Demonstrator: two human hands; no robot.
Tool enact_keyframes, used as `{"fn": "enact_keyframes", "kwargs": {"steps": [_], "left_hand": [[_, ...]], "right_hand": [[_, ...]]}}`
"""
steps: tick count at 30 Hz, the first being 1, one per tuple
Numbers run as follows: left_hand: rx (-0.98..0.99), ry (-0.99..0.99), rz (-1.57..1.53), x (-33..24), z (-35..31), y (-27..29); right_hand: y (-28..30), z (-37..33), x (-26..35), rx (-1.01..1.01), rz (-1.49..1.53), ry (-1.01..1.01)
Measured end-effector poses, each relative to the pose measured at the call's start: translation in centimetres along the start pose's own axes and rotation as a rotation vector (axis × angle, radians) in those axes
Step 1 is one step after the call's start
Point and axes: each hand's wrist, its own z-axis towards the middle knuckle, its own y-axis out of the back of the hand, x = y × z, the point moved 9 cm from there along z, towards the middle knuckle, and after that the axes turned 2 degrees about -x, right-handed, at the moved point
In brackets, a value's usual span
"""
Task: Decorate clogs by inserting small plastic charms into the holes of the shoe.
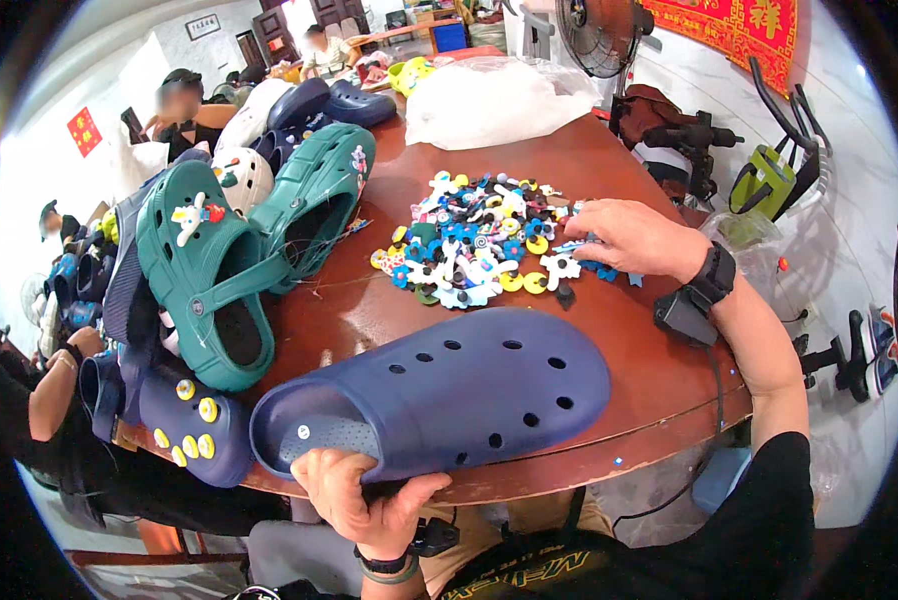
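A navy blue clog with a row of round holes lies on its side along the table's front edge, toe to the right. My left hand grips it by the heel rim, fingers inside the opening and thumb beneath. At the right side of a heap of shoe charms, my right hand has its fingers pinched together on a small bluish charm, mostly covered by the fingertips. White, blue, yellow and black pieces, several flower-shaped, make up the heap.
Green clogs with charms stand at the left, beside a navy clog with yellow charms. More clogs and a white plastic bag lie farther back. A co-worker's arm is at the left; other people sit beyond.
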Motion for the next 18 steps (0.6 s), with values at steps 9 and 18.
{"fn": "enact_keyframes", "kwargs": {"steps": [9,18], "left_hand": [[0.041,-0.018,-0.003,-0.8,0.8,-0.3],[-0.002,-0.079,-0.039,-1.7,0.6,1.3]], "right_hand": [[1.5,-0.6,-0.1,-0.332,0.081,-0.059],[4.0,-0.9,6.2,-0.259,0.787,-0.057]]}}
